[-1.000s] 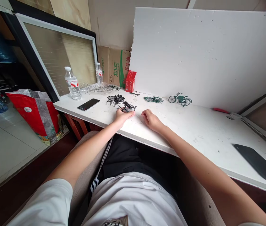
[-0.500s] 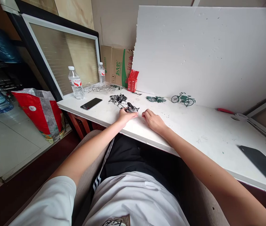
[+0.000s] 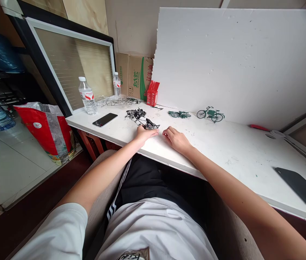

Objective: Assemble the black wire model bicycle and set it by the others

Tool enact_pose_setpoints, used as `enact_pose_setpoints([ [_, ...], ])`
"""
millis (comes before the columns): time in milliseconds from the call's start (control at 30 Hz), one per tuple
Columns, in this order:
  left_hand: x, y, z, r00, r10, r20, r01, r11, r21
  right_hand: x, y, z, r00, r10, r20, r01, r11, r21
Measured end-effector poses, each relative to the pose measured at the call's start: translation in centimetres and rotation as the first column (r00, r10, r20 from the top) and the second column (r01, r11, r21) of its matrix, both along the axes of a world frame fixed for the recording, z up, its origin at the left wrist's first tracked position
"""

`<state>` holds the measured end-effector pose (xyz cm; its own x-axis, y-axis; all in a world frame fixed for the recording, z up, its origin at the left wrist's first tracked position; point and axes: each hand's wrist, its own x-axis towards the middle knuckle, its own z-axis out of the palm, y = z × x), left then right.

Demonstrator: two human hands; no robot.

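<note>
My left hand (image 3: 143, 135) is closed on a small black model bicycle (image 3: 151, 124) near the table's front edge, its thumb stretched along the near side. My right hand (image 3: 178, 139) rests on the tabletop just to the right, fingers curled together. Whatever may be between its fingertips is too small to make out. Beyond my left hand lies a tangle of black model parts (image 3: 136, 114). A green model bicycle (image 3: 179, 114) lies on its side farther back, and another green model bicycle (image 3: 211, 114) stands upright by the white board.
On the white table (image 3: 223, 151), a phone (image 3: 105, 119) and a water bottle (image 3: 87, 96) are at left. Black sprue frames (image 3: 120, 101) in clear plastic and a red box (image 3: 152, 94) sit behind. A dark flat object (image 3: 301, 187) lies at right; a white board (image 3: 223, 57) backs the table.
The model bicycle in my left hand has tilted slightly. My right hand's fingers have shifted a little; otherwise both hands hold their places.
</note>
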<state>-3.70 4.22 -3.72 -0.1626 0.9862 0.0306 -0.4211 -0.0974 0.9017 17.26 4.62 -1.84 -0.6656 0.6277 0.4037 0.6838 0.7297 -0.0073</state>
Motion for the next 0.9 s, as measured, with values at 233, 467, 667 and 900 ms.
enact_pose_setpoints([
  [233, 0.0, 0.0, 0.2, 1.000, 0.000, -0.002, 0.000, 1.000, -0.014, 0.2, -0.2, -0.4, 0.991, 0.028, -0.131, -0.033, 0.999, -0.031],
  [467, -0.4, 0.1, 0.2, 0.996, -0.005, 0.095, 0.008, 1.000, -0.030, -0.8, -1.1, -0.8, 0.768, -0.208, -0.605, 0.022, 0.954, -0.300],
  [667, 1.1, -1.1, 0.8, 0.985, 0.027, 0.171, -0.021, 0.999, -0.039, -3.1, -3.4, -0.4, 0.472, -0.550, -0.689, -0.365, 0.590, -0.720],
  [900, 2.7, -2.0, 1.1, 0.976, 0.023, 0.216, -0.032, 0.999, 0.039, -4.8, -3.4, 0.5, 0.147, -0.705, -0.694, -0.462, 0.572, -0.678],
])
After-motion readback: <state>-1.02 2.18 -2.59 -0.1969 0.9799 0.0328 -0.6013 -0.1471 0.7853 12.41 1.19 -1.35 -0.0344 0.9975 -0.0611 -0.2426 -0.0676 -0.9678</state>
